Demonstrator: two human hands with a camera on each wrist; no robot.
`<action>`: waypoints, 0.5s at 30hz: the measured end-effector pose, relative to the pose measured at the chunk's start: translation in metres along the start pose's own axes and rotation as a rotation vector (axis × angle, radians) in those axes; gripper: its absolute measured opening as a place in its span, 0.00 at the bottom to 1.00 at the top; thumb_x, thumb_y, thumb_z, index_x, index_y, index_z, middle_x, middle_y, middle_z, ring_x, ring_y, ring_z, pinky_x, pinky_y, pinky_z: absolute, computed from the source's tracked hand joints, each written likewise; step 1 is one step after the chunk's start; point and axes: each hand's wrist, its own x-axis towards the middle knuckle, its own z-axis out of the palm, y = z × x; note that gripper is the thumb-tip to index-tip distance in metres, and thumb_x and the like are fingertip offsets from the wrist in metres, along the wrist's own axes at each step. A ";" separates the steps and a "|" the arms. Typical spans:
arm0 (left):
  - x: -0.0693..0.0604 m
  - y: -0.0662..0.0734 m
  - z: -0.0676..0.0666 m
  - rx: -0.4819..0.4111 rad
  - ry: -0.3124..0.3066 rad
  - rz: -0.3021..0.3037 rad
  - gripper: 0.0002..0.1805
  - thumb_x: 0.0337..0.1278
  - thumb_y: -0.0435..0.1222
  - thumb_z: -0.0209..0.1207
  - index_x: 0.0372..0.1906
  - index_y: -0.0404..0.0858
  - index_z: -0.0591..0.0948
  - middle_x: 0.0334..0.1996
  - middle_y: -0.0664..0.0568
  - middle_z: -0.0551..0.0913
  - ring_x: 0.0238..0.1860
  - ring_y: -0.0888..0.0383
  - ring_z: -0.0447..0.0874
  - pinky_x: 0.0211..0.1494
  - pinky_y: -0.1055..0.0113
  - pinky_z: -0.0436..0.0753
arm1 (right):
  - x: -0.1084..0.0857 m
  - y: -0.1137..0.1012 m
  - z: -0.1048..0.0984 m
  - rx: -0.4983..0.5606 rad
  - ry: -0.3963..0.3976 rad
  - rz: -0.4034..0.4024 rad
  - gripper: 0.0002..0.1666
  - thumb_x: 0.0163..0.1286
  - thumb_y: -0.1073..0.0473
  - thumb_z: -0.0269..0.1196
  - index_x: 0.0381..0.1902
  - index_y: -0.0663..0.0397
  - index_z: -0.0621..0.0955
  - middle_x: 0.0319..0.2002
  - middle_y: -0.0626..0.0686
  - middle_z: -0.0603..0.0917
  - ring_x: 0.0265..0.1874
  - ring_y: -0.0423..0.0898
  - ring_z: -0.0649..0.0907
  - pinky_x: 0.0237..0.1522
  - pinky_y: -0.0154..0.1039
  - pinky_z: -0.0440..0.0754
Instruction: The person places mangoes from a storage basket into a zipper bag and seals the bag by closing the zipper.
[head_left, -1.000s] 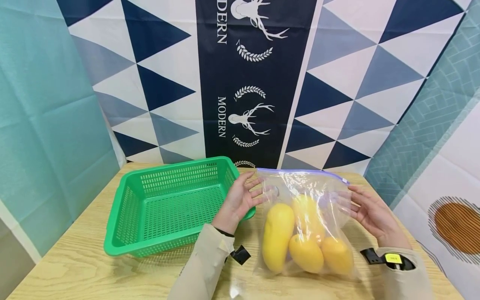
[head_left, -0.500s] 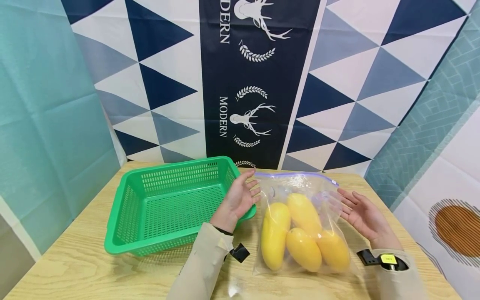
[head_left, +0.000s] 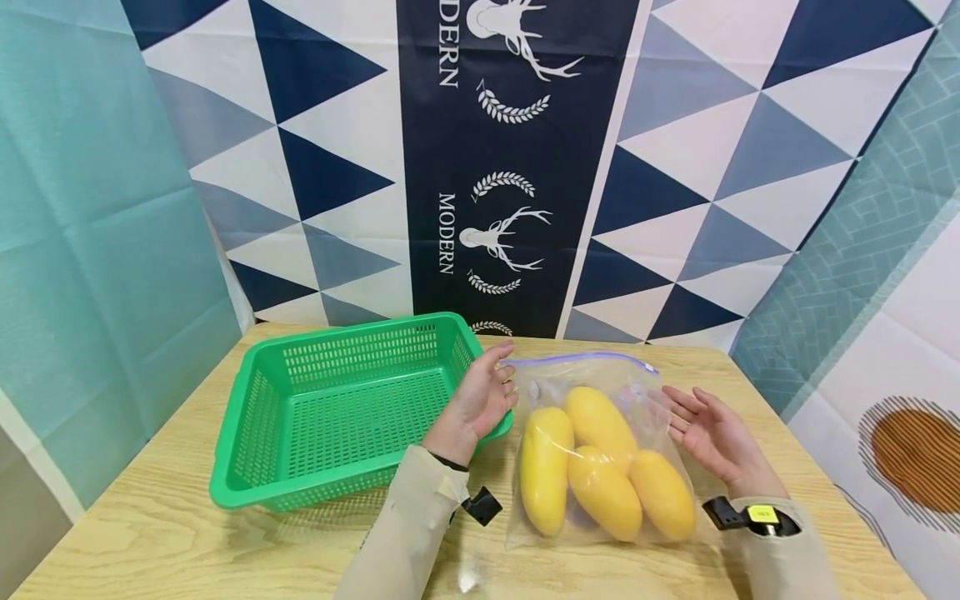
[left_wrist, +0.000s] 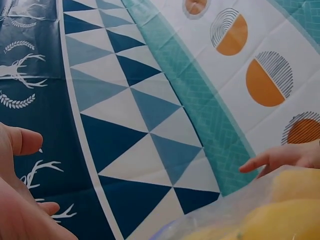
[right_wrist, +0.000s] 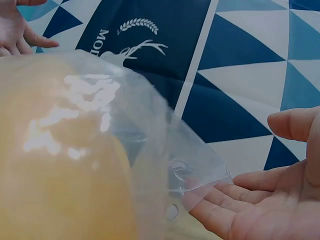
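A clear slider bag (head_left: 536, 387) with a purple zip edge lies on the table, holding several yellow mangoes (head_left: 546, 471). On its left, my left hand (head_left: 476, 400) is held palm inward, fingers loosely extended near the bag's upper corner; whether they touch the film I cannot tell. My right hand (head_left: 716, 442) is at the other side with relaxed fingers and palm turned up. In the right wrist view, the right fingertips (right_wrist: 207, 200) show at the edge of the clear film (right_wrist: 200, 155). Neither hand grips anything.
A green plastic basket (head_left: 315, 333) with slotted walls stands left of the bag, close beside the left hand and forearm. Both rest over a wooden table (head_left: 150, 500). A patterned cloth (head_left: 487, 167) hangs behind the table's back edge.
The bag's top edge has sunk and shifted left, and the mangoes have settled slightly. My right hand has moved left and a little down. The left fingers no longer show behind the film.
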 end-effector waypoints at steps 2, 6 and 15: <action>0.000 0.000 0.000 -0.001 -0.007 -0.001 0.38 0.72 0.41 0.42 0.78 0.36 0.41 0.73 0.25 0.24 0.73 0.30 0.16 0.75 0.43 0.28 | 0.000 0.001 -0.001 0.004 0.010 0.010 0.36 0.83 0.50 0.27 0.63 0.67 0.75 0.64 0.63 0.75 0.65 0.57 0.74 0.68 0.49 0.68; 0.000 0.001 -0.002 0.000 -0.007 0.000 0.37 0.72 0.41 0.42 0.78 0.36 0.41 0.73 0.24 0.25 0.73 0.30 0.16 0.75 0.43 0.28 | 0.000 0.003 -0.004 0.019 0.022 0.015 0.37 0.83 0.50 0.26 0.62 0.67 0.75 0.64 0.63 0.76 0.65 0.57 0.74 0.68 0.49 0.68; -0.001 0.001 0.000 -0.010 -0.007 -0.007 0.39 0.73 0.41 0.42 0.78 0.38 0.37 0.75 0.26 0.27 0.74 0.30 0.19 0.76 0.43 0.32 | -0.002 0.001 -0.005 0.033 0.014 0.026 0.38 0.83 0.50 0.26 0.62 0.68 0.75 0.64 0.64 0.75 0.66 0.58 0.73 0.69 0.49 0.67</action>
